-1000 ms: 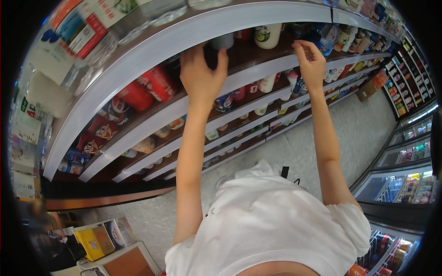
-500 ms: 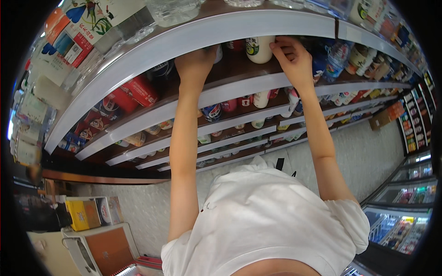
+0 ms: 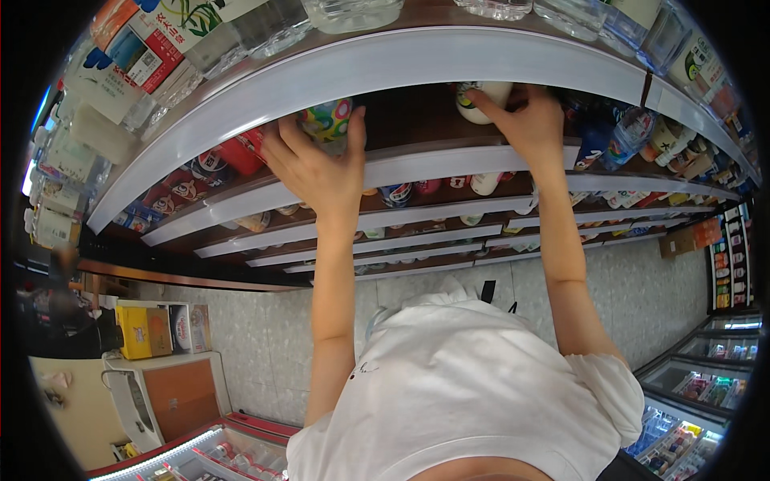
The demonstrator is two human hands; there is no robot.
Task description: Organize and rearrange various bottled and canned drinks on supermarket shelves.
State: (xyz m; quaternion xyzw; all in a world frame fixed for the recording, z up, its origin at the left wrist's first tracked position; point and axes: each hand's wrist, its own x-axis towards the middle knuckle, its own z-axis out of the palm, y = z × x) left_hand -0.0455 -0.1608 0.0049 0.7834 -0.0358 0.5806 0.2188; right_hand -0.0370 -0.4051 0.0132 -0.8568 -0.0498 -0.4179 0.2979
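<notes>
I've got both arms raised to the shelving. My left hand (image 3: 317, 168) is up at the front edge of the second shelf (image 3: 433, 164), fingers (image 3: 357, 128) spread apart and wrapped round a colourful patterned can (image 3: 327, 120); thumb on its right side, other fingers on the left. The can sits at the shelf's front lip, just under the white edge strip of the top shelf (image 3: 385, 60). Looks clamped, tho the can's lower part is hidden behind the hand, so I can't tell if it's lifted or resting.

Right hand (image 3: 525, 124) is further right on the same shelf, fingers curled together onto a white bottle w/ a green-marked label (image 3: 480, 100). The bottle stands deeper in, near the middle of the shelf, partly tucked under the top shelf's strip. The two hands are well apart.

Red cans (image 3: 228, 156) sit just left of the left hand along the shelf front. Clear plastic bottles (image 3: 634, 128) stand to the right of the right hand. More small bottles & cans line the lower shelves (image 3: 417, 220). On the top shelf, clear water bottles (image 3: 353, 12) along the edge. Down at lower left, a yellow box (image 3: 140, 330) on a small cabinet.
</notes>
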